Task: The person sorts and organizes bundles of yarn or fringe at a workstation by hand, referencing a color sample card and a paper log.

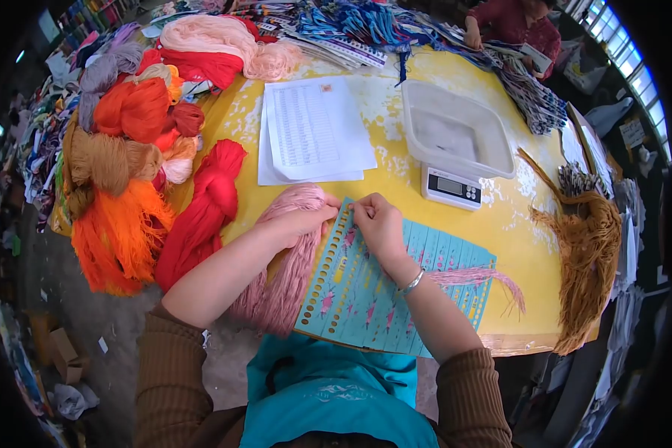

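Note:
Pink yarn (293,272) hangs in a long skein near the table's front edge, and my left hand (310,220) lies over its upper end, fingers bent toward the card. Teal punched cards (373,313) with rows of holes and pink floral prints lie side by side in front of me. At their top left corner my right hand (373,216) is closed in a pinch; what is between its fingertips is too small to name. A thin pink bundle of strands (500,279) sticks out to the right from under my right forearm, across the cards.
Printed sheets (306,131) lie beyond my hands. A white scale (452,187) with a clear plastic tub (459,131) stands right of them. Red yarn (209,201) and orange yarn (119,231) are at left, brown yarn (590,254) at right. A co-worker (511,30) handles threads at the far right.

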The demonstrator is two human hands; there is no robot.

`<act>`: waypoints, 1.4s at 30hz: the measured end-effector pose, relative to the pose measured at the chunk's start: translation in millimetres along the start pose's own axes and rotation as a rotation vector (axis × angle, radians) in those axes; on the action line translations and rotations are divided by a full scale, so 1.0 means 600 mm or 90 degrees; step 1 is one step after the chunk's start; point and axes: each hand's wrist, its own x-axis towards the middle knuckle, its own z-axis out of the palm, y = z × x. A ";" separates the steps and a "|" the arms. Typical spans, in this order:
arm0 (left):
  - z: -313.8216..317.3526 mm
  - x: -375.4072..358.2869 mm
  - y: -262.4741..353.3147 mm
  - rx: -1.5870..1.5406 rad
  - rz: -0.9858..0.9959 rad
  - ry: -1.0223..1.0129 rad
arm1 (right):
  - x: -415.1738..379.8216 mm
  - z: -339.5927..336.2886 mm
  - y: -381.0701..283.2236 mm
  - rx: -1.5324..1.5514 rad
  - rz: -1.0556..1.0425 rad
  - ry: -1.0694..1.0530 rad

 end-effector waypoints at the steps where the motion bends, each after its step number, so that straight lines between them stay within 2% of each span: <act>1: 0.007 0.004 -0.005 0.001 0.021 -0.016 | 0.000 -0.001 -0.002 -0.001 0.000 0.001; 6: 0.021 0.012 -0.002 -0.056 0.071 -0.019 | 0.000 -0.002 -0.006 0.012 0.009 0.004; 12: 0.015 0.037 0.007 0.039 0.024 -0.107 | 0.002 -0.003 -0.002 0.022 -0.017 0.007; 14: 0.016 0.075 -0.046 -0.030 0.146 -0.043 | 0.004 -0.003 0.002 0.014 -0.016 -0.003; 15: 0.001 0.095 -0.080 -0.029 0.146 -0.044 | 0.006 -0.004 0.003 0.007 -0.017 -0.015; 16: -0.012 0.090 -0.085 0.385 0.378 0.223 | 0.006 -0.005 0.001 0.007 -0.017 -0.014; 17: -0.023 0.088 -0.087 0.600 0.497 0.329 | 0.007 -0.007 -0.002 0.006 0.005 -0.042; 18: -0.035 0.085 -0.090 0.807 0.594 0.497 | 0.008 -0.007 -0.004 0.005 0.027 -0.070; 20: -0.018 -0.019 0.045 0.583 0.008 0.151 | 0.015 -0.010 -0.002 -0.009 0.021 -0.093; 22: -0.043 -0.019 0.028 0.567 0.044 0.183 | 0.018 -0.013 -0.002 -0.020 0.016 -0.119; 24: -0.057 -0.020 0.005 0.251 0.111 0.169 | 0.021 -0.013 -0.007 -0.034 0.040 -0.137; 25: -0.044 -0.030 0.025 0.266 0.160 0.163 | 0.020 -0.012 -0.009 -0.032 0.039 -0.138; 26: -0.046 -0.024 0.018 0.266 0.160 0.164 | 0.020 -0.012 -0.010 -0.037 0.042 -0.139; 28: -0.044 -0.009 0.007 0.035 0.123 0.066 | 0.019 -0.014 -0.015 -0.042 0.046 -0.135; 31: -0.033 -0.009 0.025 0.005 0.048 0.042 | 0.018 -0.017 -0.030 -0.074 0.045 -0.128; 35: -0.005 -0.026 0.042 -0.036 0.062 0.016 | 0.018 -0.020 -0.039 -0.102 0.075 -0.154; 37: 0.002 -0.024 0.038 -0.052 0.084 -0.092 | 0.021 -0.018 -0.031 -0.106 0.062 -0.156; 40: 0.018 -0.036 0.046 -0.058 0.029 -0.147 | 0.028 -0.013 -0.008 -0.115 0.037 -0.159; 41: 0.021 -0.036 0.048 -0.077 -0.005 -0.177 | 0.032 -0.009 0.000 -0.028 0.055 -0.142; 42: 0.024 -0.030 0.048 -0.094 0.010 -0.142 | 0.033 -0.006 0.009 0.060 0.072 -0.125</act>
